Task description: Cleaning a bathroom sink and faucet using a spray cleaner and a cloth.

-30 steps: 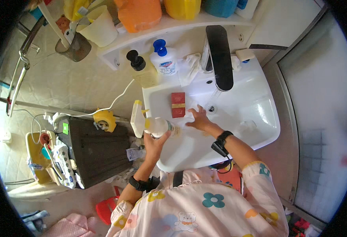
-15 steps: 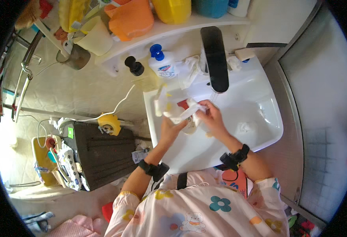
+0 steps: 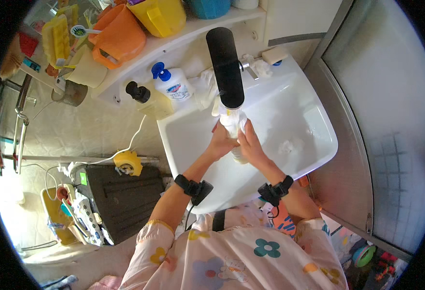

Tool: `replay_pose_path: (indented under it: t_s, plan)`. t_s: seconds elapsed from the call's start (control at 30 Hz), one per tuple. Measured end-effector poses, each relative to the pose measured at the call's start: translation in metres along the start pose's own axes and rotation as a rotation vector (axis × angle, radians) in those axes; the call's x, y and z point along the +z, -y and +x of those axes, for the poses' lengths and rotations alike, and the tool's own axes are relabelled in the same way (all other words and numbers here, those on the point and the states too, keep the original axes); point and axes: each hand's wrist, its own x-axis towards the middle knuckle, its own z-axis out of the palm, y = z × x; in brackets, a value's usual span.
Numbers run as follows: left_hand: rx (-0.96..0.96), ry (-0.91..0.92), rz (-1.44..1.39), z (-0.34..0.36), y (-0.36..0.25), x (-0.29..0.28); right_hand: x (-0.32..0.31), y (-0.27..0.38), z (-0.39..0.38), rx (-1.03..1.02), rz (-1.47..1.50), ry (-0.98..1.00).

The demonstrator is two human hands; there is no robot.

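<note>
A white cloth (image 3: 232, 123), bunched up and with a little yellow on it, is under the spout of the black-topped faucet (image 3: 226, 72). My left hand (image 3: 220, 144) grips it from the left, and my right hand (image 3: 252, 144) grips it from the right, fingers curled round it. Its lower end hangs down between my wrists over the white sink (image 3: 198, 186). The faucet's end hides the cloth's top edge, and I cannot make out what kind of item it is. Some white foam (image 3: 286, 146) lies in the basin to the right of my hands.
On the sink's back left stand a white bottle with a blue pump (image 3: 174, 87) and a clear yellowish bottle with a black pump (image 3: 149, 104). A soap bar (image 3: 274, 55) sits at the back right. The shelf above holds an orange cup (image 3: 120, 38) and a yellow cup (image 3: 161, 17).
Both hands have brought the cloth in under the faucet spout. Earlier it was stretched out between them, with a red patch showing; now it is bunched. The head view has shifted too.
</note>
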Motion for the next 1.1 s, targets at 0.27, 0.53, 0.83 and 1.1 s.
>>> replay_pose_path:
  t_s: [0.27, 0.53, 0.83, 1.1]
  plan:
    - [0.120, 0.143, 0.149, 0.009, -0.014, -0.001, -0.024, 0.033, 0.016, 0.168, 0.218, -0.139]
    - [-0.189, -0.113, -0.594, 0.005, -0.003, -0.006, -0.009, -0.003, 0.008, -0.100, -0.055, -0.108]
    - [-0.219, -0.296, -0.878, -0.001, -0.004, 0.003, 0.007, -0.002, -0.034, 0.153, 0.097, -0.173]
    - [-0.299, -0.212, -1.150, 0.002, -0.012, 0.009, 0.006, 0.009, -0.030, 0.717, 0.882, -0.236]
